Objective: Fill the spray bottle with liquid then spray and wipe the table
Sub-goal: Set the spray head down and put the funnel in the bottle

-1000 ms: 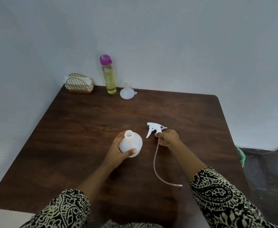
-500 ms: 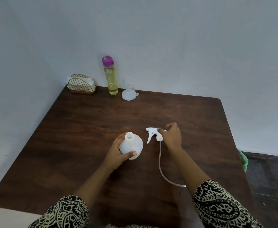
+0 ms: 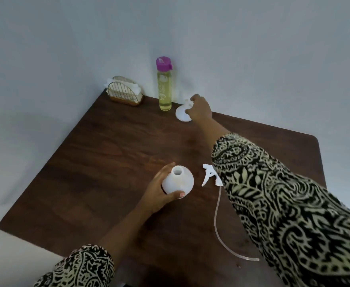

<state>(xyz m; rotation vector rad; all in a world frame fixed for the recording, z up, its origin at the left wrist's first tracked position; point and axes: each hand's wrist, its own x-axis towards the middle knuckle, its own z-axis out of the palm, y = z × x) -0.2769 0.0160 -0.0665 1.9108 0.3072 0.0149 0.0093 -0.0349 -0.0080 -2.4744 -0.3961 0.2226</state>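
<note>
Two hands busy: my left hand [image 3: 159, 195] wraps the open bottle [image 3: 177, 182] mid-worktop [image 3: 91, 172] to keep it steady for filling. My right hand [image 3: 200, 109] pinches the funnel [image 3: 182, 114] at the far edge, beside the liquid [image 3: 165, 88]. Sprayer [image 3: 210, 176] lies off, tube clear of the neck.

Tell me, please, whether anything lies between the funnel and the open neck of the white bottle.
Nothing visible does. The right hand is on the funnel at the far edge; bare table runs to the bottle in the left hand. The spray head lies off to the side.
</note>
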